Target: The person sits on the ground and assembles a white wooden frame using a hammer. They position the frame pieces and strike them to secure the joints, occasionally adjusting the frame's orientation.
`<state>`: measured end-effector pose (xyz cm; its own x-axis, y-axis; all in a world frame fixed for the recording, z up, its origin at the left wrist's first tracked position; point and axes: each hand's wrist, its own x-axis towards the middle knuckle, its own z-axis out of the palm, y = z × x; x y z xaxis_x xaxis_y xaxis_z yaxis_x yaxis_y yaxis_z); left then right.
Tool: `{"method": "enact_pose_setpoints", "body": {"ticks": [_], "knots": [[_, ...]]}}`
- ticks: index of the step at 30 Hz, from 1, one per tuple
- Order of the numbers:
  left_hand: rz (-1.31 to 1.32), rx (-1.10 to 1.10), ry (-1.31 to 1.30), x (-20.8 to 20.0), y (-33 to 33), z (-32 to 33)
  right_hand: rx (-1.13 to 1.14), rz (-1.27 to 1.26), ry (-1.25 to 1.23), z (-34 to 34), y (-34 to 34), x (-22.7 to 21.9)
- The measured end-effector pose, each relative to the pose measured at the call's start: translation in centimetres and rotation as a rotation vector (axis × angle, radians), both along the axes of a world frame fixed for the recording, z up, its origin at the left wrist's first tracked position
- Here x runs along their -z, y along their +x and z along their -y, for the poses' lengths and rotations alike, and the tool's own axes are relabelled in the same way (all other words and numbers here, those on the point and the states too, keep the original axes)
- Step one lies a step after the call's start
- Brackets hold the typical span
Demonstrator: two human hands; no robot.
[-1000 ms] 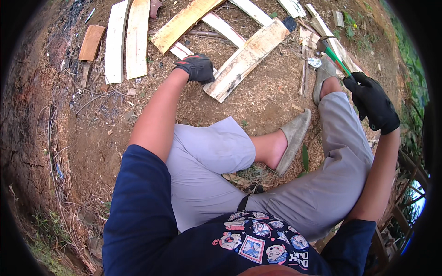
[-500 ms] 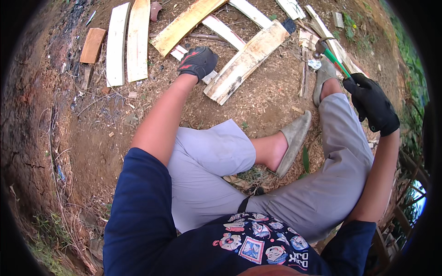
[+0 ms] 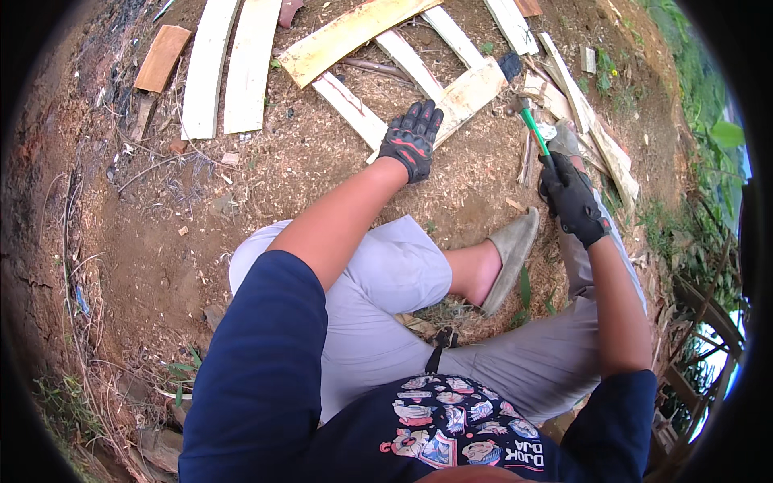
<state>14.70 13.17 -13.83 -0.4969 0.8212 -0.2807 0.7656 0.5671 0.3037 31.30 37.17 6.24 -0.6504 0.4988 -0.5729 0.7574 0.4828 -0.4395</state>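
Observation:
My left hand point(image 3: 412, 141), in a black glove with red marks, lies with fingers stretched out over the near end of a pale wooden plank point(image 3: 477, 87). The plank has a dark far end and rests slantwise on the ground, its near end partly hidden under the glove. A narrow wooden slat point(image 3: 350, 109) runs close beside that hand. My right hand point(image 3: 572, 201), gloved in black, is wrapped round the green handle of a hammer point(image 3: 531, 126). The hammer's metal head is up, near the right edge of the plank and apart from it.
A yellowish board point(image 3: 346, 47) crosses several slats ahead. Two pale boards point(image 3: 211, 72) and a brown wood block point(image 3: 163, 58) lie at the far left. Long split boards point(image 3: 596, 125) lie on the right beyond the hammer. My slippered foot point(image 3: 514, 258) is below the plank.
My left hand has moved right, from a closed shape beside the plank to spread fingers on it. My right hand has brought the hammer left, toward the plank.

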Motion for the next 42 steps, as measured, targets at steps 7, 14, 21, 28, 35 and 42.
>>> {"method": "enact_pose_setpoints", "body": {"ticks": [7,14,21,28,35,42], "knots": [[-0.013,-0.033,0.025,0.0,0.2,0.5,0.052,-0.238,0.041,6.5,-4.4,6.0],[0.04,-0.043,-0.027,-0.6,0.2,0.2,-0.394,-0.046,0.405,7.8,-7.7,6.2],[0.005,-0.051,-0.049,-0.3,0.2,0.4,-0.359,-0.401,0.592,9.0,-9.9,3.4],[0.017,-0.033,-0.063,-0.7,0.2,-0.1,-0.397,-0.113,0.422,8.1,-7.0,6.7],[0.028,-0.032,-0.056,-0.8,0.2,-0.2,0.195,-0.464,0.045,10.7,-6.1,7.8],[0.188,-0.267,0.167,1.7,-0.8,0.1,0.474,-0.557,-0.007,12.9,-4.9,11.1]]}}
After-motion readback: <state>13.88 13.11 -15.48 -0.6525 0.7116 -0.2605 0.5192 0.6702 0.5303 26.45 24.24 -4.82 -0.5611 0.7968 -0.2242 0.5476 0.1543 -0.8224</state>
